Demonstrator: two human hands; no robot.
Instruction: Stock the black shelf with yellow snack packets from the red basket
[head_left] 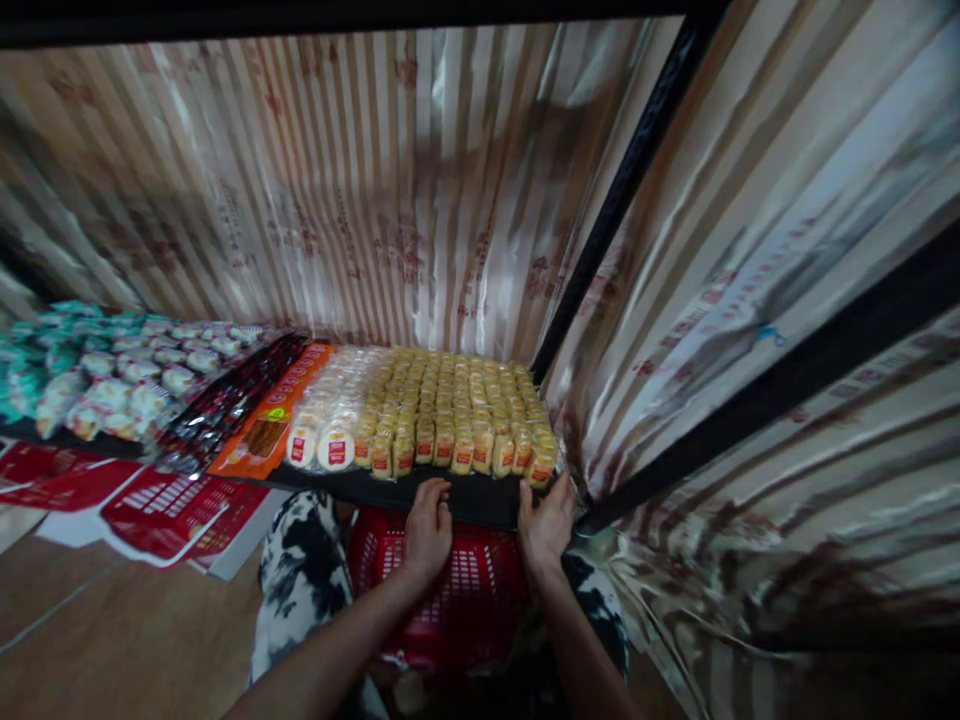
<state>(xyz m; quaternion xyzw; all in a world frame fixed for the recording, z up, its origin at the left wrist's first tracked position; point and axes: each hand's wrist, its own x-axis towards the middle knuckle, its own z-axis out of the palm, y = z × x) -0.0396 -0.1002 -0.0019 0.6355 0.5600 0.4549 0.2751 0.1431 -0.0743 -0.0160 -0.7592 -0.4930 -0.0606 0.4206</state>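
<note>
My left hand (429, 530) rests at the front edge of the black shelf (472, 495), its fingers loosely bent and the thumb apart from them, with nothing visible in it. My right hand (547, 520) is open at the shelf's right end. Its thumb and fingers are spread at either side of the front pack in the last row of small yellow wrapped cakes (461, 410); whether they touch it I cannot tell. These cakes stand on edge in several tight rows. Left of them are rows of round white packs (335, 448) with red labels.
Further left lie orange snack packets (270, 420), dark shiny packets (232, 400), white wrapped packs (139, 370) and green ones (26, 365). Under the shelf is a red basket (472, 630) between my knees; another red basket (169, 510) stands left. Black posts (622, 190) and striped sheeting (375, 180) enclose the shelf.
</note>
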